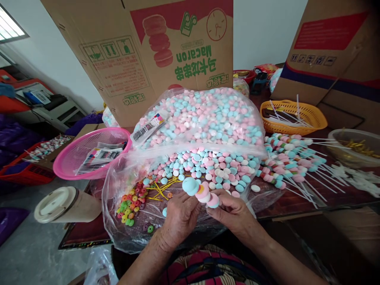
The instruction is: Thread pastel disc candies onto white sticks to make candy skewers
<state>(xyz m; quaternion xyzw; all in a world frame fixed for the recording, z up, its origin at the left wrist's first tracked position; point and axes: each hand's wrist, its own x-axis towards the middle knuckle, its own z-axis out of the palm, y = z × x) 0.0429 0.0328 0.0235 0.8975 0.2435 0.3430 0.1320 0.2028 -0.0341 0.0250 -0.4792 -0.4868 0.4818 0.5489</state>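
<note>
Between my hands is a marshmallow skewer (pixel 203 192), a tilted row of blue, pink and white discs with a small yellow-red ring among them. My left hand (pixel 181 215) is closed just below the row; its fingertips and any stick there are hidden. My right hand (pixel 233 213) pinches the pink-and-blue disc at the near right end. Right behind lie loose marshmallows (pixel 204 164), spilling from a big clear bag (pixel 190 148). Colourful ring candies (pixel 133 202) and gold twist ties (pixel 162 189) lie left of my hands on the plastic.
Finished-looking skewers (pixel 292 160) with white sticks are piled at right, below an orange basket (pixel 314 114). A clear tub (pixel 356 146) stands far right. At left are a pink basket (pixel 68 156) with labels and a lidded cup (pixel 68 206). A cardboard box (pixel 118 67) stands behind.
</note>
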